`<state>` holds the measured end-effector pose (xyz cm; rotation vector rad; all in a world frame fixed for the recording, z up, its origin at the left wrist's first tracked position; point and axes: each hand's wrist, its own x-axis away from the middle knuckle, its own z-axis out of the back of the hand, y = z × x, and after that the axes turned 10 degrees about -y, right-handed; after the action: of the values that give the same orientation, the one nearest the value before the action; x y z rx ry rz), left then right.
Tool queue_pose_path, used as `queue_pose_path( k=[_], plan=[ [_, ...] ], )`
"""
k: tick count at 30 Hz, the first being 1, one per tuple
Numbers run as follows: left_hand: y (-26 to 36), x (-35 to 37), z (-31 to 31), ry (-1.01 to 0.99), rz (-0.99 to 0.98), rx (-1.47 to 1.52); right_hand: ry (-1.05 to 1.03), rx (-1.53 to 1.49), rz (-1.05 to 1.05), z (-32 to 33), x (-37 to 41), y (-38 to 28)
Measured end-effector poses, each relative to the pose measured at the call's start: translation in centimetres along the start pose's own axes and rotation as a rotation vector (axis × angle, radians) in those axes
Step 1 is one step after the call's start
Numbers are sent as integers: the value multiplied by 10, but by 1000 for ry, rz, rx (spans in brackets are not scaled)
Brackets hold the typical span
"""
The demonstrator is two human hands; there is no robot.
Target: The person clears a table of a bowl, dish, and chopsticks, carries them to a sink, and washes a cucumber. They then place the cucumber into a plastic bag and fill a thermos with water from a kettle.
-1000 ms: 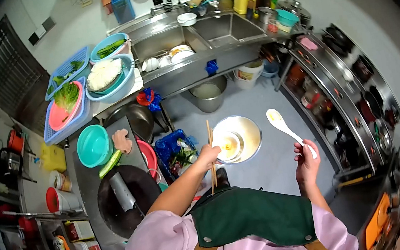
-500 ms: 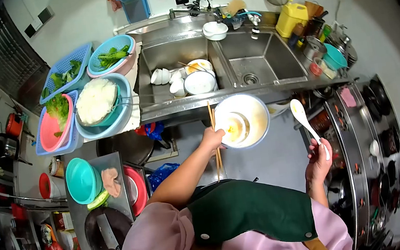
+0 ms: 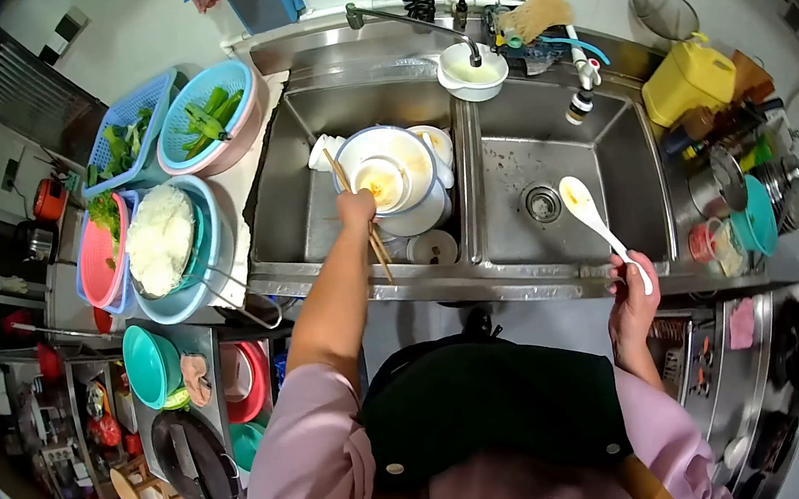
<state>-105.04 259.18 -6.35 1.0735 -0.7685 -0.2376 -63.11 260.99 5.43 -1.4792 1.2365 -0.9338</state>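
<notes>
Left hand (image 3: 356, 210) outstretched, gripping stacked bowls (image 3: 391, 172) and chopsticks (image 3: 380, 252) (seemingly over sink (image 3: 280, 197)), right hand (image 3: 633, 297) raised, holding spoon (image 3: 584, 208)

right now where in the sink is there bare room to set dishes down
The right basin is bare all around its drain, below the spoon in the right hand. The left basin is crowded with bowls, where the left hand holds a stack and chopsticks. Baskets fill the counter left of it.
</notes>
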Motion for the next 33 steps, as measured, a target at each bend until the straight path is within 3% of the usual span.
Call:
queue_pose_path(
  k=[2,4,9,14,16,17,20,24,25,28,29,31,32,33],
  plan=[
    [-5,-19,-7,-2,62,-62,-38,19,-46,-4,-29,-1],
    [-23,-45,-15,-63,191,-308,-64,21,-71,-5,-51,5],
    [-74,-87,-32,-241,378,-212,-86,8,-150,-5,-76,21],
    [-101,-107,-32,-349,416,-208,-94,39,-143,-2,-81,26],
    [-82,-97,-27,-422,505,-389,-82,76,-136,-2,-80,24],
    [-96,-110,-24,-488,432,-511,-60,84,-141,-3,-79,25],
    [-99,-114,-24,-629,477,-640,-41,70,-146,-9,-75,27],
    [-120,-124,-25,-608,338,-434,-10,102,-167,-21,-68,30],
    [-188,-168,-28,-590,236,-371,-19,104,-170,-21,-67,33],
    [-142,-139,-24,-439,374,-453,-23,108,-191,-26,-64,36],
    [-153,-147,-24,-441,379,-453,-21,110,-196,-27,-64,38],
    [-156,-153,-24,-354,155,-584,-13,95,-196,-27,-63,42],
    [-158,-155,-21,-357,160,-588,-10,95,-203,-28,-62,42],
    [-116,-133,-18,-395,173,-655,-7,79,-204,-31,-63,42]
  ],
)
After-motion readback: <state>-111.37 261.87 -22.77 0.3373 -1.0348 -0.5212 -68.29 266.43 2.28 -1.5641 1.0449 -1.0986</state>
